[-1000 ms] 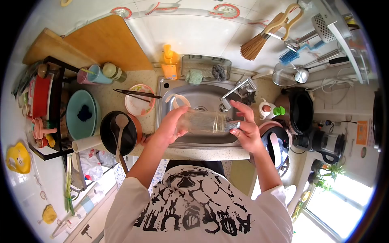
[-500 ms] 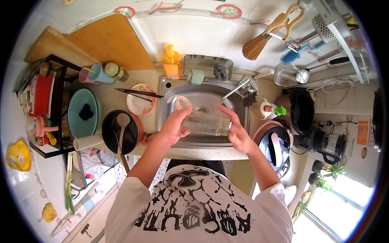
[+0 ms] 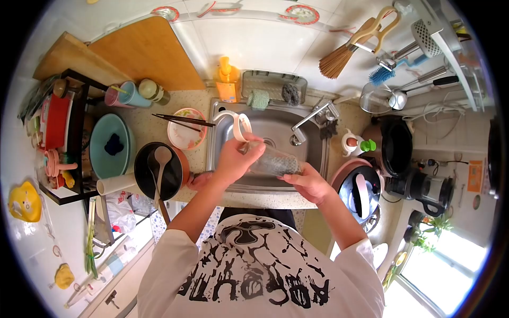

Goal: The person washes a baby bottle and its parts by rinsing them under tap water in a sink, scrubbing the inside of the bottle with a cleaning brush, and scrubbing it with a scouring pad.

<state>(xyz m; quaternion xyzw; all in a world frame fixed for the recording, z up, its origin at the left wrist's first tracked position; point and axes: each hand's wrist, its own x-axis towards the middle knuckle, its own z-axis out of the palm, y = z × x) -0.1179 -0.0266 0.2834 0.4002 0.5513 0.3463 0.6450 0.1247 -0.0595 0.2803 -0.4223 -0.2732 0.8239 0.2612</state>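
A clear bottle with a textured wall lies slanted over the steel sink, its right end lower. My left hand is closed round the bottle's left end. By those fingers a pale curved strap sticks up in a loop; I cannot make out whether it is joined to the bottle. My right hand grips the other end, thumb and fingers pressed on it. Behind the hands stands the faucet, and I see no water running from it.
Left of the sink are a bowl with chopsticks, a dark pot with a wooden spoon, and a teal basin. Soap bottle and sponge rack stand behind. A pump bottle and cooker are at right.
The bottle's right end has dropped towards me, and my right hand has moved left and down with it. The pale strap by my left hand now sits higher and further right.
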